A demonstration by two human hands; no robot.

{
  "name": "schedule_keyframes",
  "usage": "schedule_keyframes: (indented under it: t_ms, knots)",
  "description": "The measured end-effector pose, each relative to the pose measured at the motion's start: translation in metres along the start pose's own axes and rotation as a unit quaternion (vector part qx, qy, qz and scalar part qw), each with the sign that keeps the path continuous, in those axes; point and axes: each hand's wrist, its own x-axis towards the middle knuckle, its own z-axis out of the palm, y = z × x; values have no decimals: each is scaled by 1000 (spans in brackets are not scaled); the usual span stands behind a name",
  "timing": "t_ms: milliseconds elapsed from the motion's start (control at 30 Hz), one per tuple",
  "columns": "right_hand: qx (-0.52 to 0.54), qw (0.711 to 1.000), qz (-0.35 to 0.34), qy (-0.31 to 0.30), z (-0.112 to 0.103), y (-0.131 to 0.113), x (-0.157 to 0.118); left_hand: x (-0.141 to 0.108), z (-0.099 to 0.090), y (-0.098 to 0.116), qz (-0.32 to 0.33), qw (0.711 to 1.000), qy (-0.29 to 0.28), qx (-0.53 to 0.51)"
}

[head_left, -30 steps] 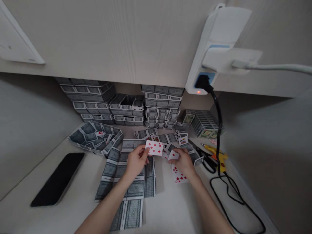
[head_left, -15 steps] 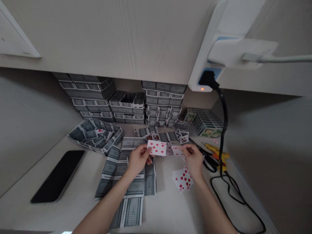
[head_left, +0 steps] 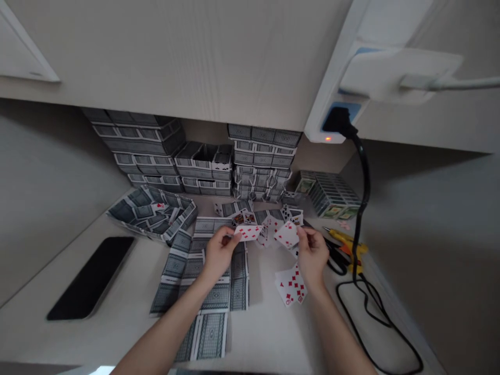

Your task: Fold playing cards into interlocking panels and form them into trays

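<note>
Pinched in my left hand [head_left: 220,253] is a diamond playing card [head_left: 249,233], face up and tipped away. My right hand [head_left: 313,253] is closed on the edge of another red-suited playing card [head_left: 287,234], which slants toward the left one. The two held cards are apart, with loose cards [head_left: 269,231] on the table behind the gap between them. Below my right hand lie a few overlapping diamond cards [head_left: 291,285], face up. Left of these, a flat panel of joined cards [head_left: 216,297], backs up, lies partly beneath my left hand and forearm.
Stacked card boxes [head_left: 261,151] line the back wall. A card-built tray [head_left: 183,221] with folded cards and a black phone [head_left: 91,278] are on the left. On the right are clear-cased card decks [head_left: 332,192], a yellow-handled tool [head_left: 353,247], black scissors [head_left: 336,260] and a black cable [head_left: 363,177].
My right hand has lifted its card up and turned it, so more of its face shows. The card in my left hand has tilted flatter and risen slightly.
</note>
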Motion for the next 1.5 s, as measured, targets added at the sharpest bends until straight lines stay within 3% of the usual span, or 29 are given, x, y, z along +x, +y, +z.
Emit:
schedule_keyframes:
  t_ms: [167,367,467,533,633,800,933,1067,1500]
  knots:
    - [151,977,132,-74,6,-1,-4,-1,0,8,-42,994,-4,-98]
    - [289,897,251,-220,16,-16,-17,-5,6,11,-108,975,-56,-186]
    - [302,852,292,-312,18,-22,-26,-5,10,6,-92,978,-49,-179]
    - [294,840,297,-346,19,-26,-31,-5,11,2,-67,986,-50,-142]
    - [275,844,286,-360,22,-29,-36,-5,10,-1,-36,996,-78,-39]
    - [233,878,262,-325,23,-29,-38,-9,9,-1,16,989,-112,96]
    - [212,882,259,-333,23,-26,-36,-8,6,3,30,994,-84,56]
    - [203,877,251,-355,23,-26,-35,-3,0,8,0,997,-72,20]
    - [217,856,245,-401,21,-19,-35,0,-3,5,-49,994,-93,13]
